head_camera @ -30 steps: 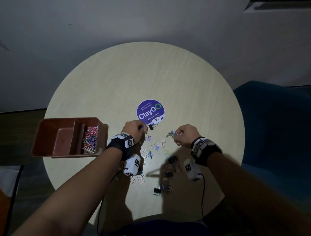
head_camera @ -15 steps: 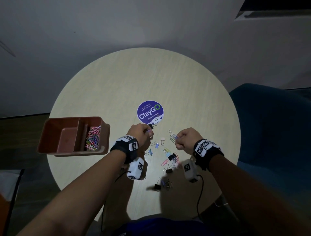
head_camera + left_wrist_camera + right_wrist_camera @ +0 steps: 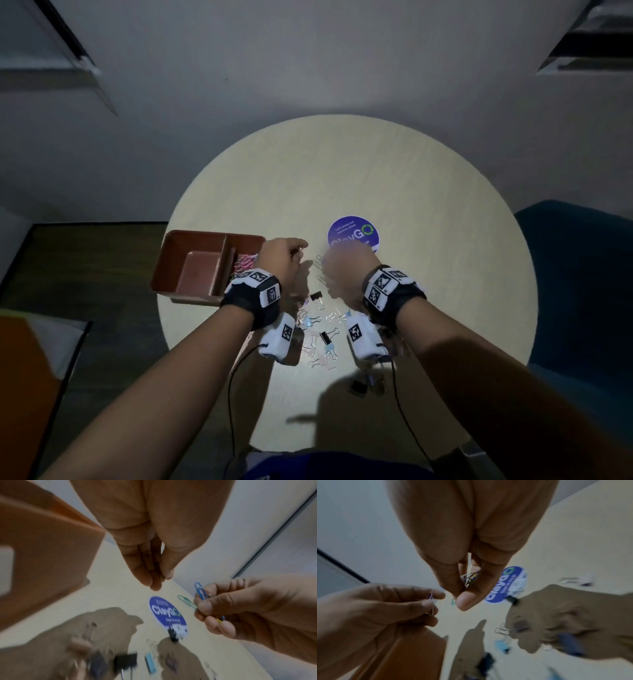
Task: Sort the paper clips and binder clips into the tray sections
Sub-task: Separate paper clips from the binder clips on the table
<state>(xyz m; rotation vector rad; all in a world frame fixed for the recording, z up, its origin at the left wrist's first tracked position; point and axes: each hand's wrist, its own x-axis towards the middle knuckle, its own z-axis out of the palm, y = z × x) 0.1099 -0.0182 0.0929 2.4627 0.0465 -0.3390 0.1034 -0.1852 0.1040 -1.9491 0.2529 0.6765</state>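
Both hands raised over the surface [image 3: 428, 192], knuckles up, close together beside the tray [image 3: 191, 263]. Left hand [image 3: 282, 260] pinches a paper clip [image 3: 430, 596] between thumb and fingers. Right hand [image 3: 346, 274], motion-blurred in head view, grips several paper clips: blue [image 3: 199, 591], green [image 3: 187, 601]; count unclear. Binder clips [image 3: 317, 296] scattered below wrists, partly shadowed. Tray's right section holds clips [image 3: 245, 262], partly hidden by left hand.

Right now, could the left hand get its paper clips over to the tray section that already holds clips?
Probably yes. The left hand, pinching paper clips, hovers right beside the tray, and nothing stands between it and the clip section.
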